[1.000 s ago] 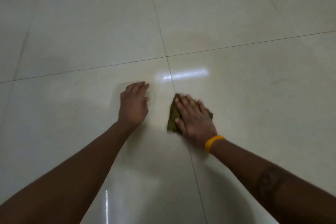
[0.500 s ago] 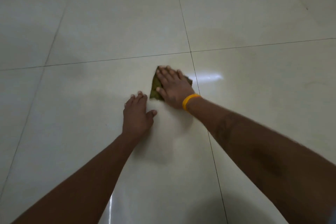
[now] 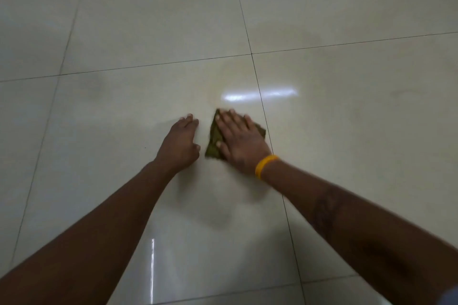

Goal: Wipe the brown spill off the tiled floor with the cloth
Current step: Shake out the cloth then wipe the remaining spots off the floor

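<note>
— What carries everything here?
— A glossy, pale tiled floor (image 3: pixel 124 32), crossed by thin dark grout lines.
— And what lies directly on it?
— A folded olive-brown cloth (image 3: pixel 213 140), flat beside a grout line. The right hand (image 3: pixel 238 142) presses it down with straight fingers.
— Anything else?
— The left hand (image 3: pixel 179 147) rests on the tile just beside the cloth.

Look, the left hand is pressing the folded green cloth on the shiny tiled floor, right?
Not quite: the head view shows the right hand, with the yellow wristband, pressing the folded green cloth. The left hand rests on the bare shiny tiled floor.
</note>
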